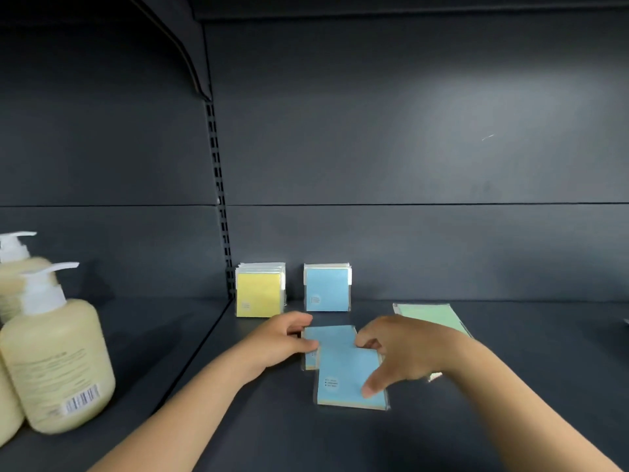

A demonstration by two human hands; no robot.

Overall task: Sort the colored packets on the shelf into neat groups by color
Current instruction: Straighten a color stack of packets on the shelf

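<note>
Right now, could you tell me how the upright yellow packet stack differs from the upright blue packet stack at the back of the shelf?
The upright yellow packet stack stands left, nearer the slotted post; the upright blue packet stack stands right. Yellow's packets look fanned; blue's look flush. Both stand on edge against the back wall, untouched by either hand.

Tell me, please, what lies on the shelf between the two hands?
In the head view, two flat light-blue packets, overlapping, lie between the left hand and the right hand; both hands touch them.
</note>
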